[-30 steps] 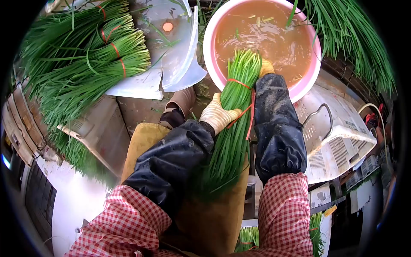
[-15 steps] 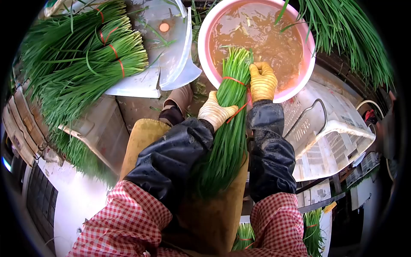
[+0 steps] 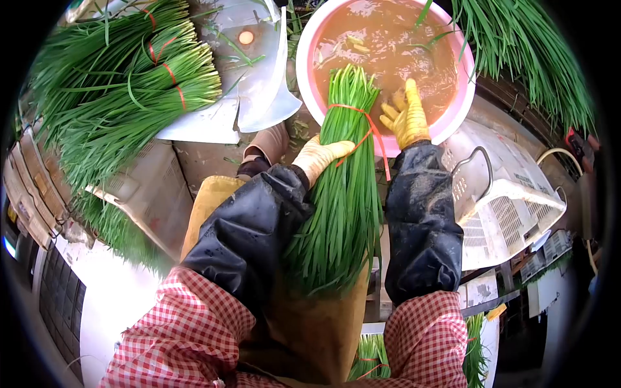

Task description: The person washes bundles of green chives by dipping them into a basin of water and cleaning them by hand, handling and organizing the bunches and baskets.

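Leaf bunch in the left hand at the basin; right hand free over the water.

Green bunch (image 3: 346, 213), tied with a red band (image 3: 349, 107), lies with its stem ends over the near rim of the pink basin (image 3: 304, 74), leaves trailing toward the wearer. Left hand (image 3: 318, 158), gloved, just outside that rim: thumb across the bunch, gripping it. Right hand (image 3: 409, 119), gloved: fingers spread, holding nothing, above the basin's near right part; contact with the brown water (image 3: 420, 55) cannot be told. Left of the basin: plastic sheet (image 3: 264, 81), then tied bunches (image 3: 152, 97). Right of it and nearer: white crate (image 3: 514, 216), partly behind the right sleeve (image 3: 424, 226). Upper right: leaf pile (image 3: 527, 61), a few blades crossing the basin's rim. Shoe (image 3: 268, 142): below the basin, to its left.
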A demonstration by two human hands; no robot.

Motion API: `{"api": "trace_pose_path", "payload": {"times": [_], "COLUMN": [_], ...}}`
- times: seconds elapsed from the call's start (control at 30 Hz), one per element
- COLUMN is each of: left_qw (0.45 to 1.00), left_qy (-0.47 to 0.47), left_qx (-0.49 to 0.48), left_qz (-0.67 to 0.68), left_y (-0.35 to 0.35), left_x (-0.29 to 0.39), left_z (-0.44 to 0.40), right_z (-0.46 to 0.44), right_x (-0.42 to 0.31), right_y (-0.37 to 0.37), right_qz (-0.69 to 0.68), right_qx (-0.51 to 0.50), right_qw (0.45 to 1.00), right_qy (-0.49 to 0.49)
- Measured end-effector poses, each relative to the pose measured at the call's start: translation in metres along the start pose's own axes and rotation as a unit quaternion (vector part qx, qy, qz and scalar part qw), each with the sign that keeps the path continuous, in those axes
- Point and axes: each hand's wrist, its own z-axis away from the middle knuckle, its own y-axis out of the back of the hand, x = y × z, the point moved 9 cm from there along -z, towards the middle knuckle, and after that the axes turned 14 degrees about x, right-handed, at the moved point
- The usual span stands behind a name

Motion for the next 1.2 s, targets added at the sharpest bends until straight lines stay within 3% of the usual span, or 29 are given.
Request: {"api": "trace_pose_path", "payload": {"times": [0.07,0.13,0.2,0.27,0.33,0.4,0.43,0.53,0.57,0.63,0.67,0.73,0.8,0.83,0.87,0.93,1.0,1.07,1.1,1.13,1.2], "left_qw": [0.993,0.988,0.985,0.975,0.978,0.996,0.988,0.991,0.978,0.976,0.977,0.955,0.901,0.883,0.923,0.968,0.955,0.910,0.916,0.923,0.942], "left_qy": [0.068,0.062,0.083,0.083,0.077,-0.022,-0.026,-0.094,-0.030,0.032,0.011,0.136,0.328,0.354,0.262,0.067,-0.002,0.212,0.283,0.277,0.280], "left_qx": [0.000,-0.008,0.027,0.021,0.029,0.048,0.002,0.031,0.049,0.069,0.056,-0.051,-0.135,-0.182,-0.125,-0.049,0.039,-0.124,-0.141,-0.174,-0.126], "left_qz": [0.100,0.144,0.152,0.205,0.190,0.078,0.149,0.093,0.201,0.204,0.207,0.257,0.251,0.247,0.252,0.237,0.293,0.334,0.247,0.201,0.135], "left_y": [-0.008,-0.015,-0.018,-0.025,-0.027,-0.026,-0.032,-0.044,-0.053,-0.055,-0.057,-0.070,-0.077,-0.083,-0.078,-0.065,-0.055,-0.086,-0.080,-0.079,-0.068], "left_x": [-0.003,-0.004,-0.008,-0.009,-0.012,0.001,0.001,0.000,0.003,0.017,0.006,-0.020,-0.007,-0.002,0.000,0.019,0.036,-0.019,-0.013,0.000,0.020], "left_z": [0.002,-0.002,0.000,0.001,0.009,0.025,0.030,0.073,0.096,0.128,0.106,0.031,0.026,0.033,0.036,0.065,0.087,0.013,0.006,0.005,0.039], "right_z": [0.038,0.089,0.164,0.189,0.194,0.193,0.196,0.237,0.255,0.259,0.249,0.182,0.134,0.151,0.164,0.201,0.210,0.166,0.140,0.132,0.149], "right_x": [0.045,0.072,0.063,0.071,0.082,0.082,0.073,0.035,0.024,0.015,0.010,0.025,0.028,0.015,0.013,0.002,0.000,0.020,0.026,0.018,0.021], "right_y": [-0.001,0.007,0.007,0.022,0.030,0.032,0.036,0.050,0.056,0.062,0.052,0.034,0.006,0.001,0.012,0.031,0.038,0.023,0.003,-0.001,0.005], "right_qz": [0.038,0.086,0.002,0.001,0.047,0.052,0.032,0.077,0.080,0.094,0.104,0.144,0.228,0.175,0.164,0.166,0.166,0.214,0.249,0.252,0.110], "right_qx": [-0.092,-0.126,-0.174,-0.138,-0.095,-0.085,-0.078,-0.063,-0.043,-0.017,-0.034,-0.048,-0.040,-0.012,-0.032,-0.022,0.007,0.014,0.017,0.010,-0.044], "right_qw": [0.995,0.988,0.983,0.990,0.993,0.989,0.991,0.992,0.993,0.995,0.993,0.987,0.972,0.984,0.983,0.986,0.985,0.975,0.967,0.968,0.991], "right_qy": [0.010,-0.004,-0.061,-0.030,-0.059,-0.109,-0.100,-0.074,-0.073,-0.040,-0.041,-0.055,-0.028,-0.028,-0.076,-0.024,0.040,-0.051,-0.047,0.013,-0.068]}}
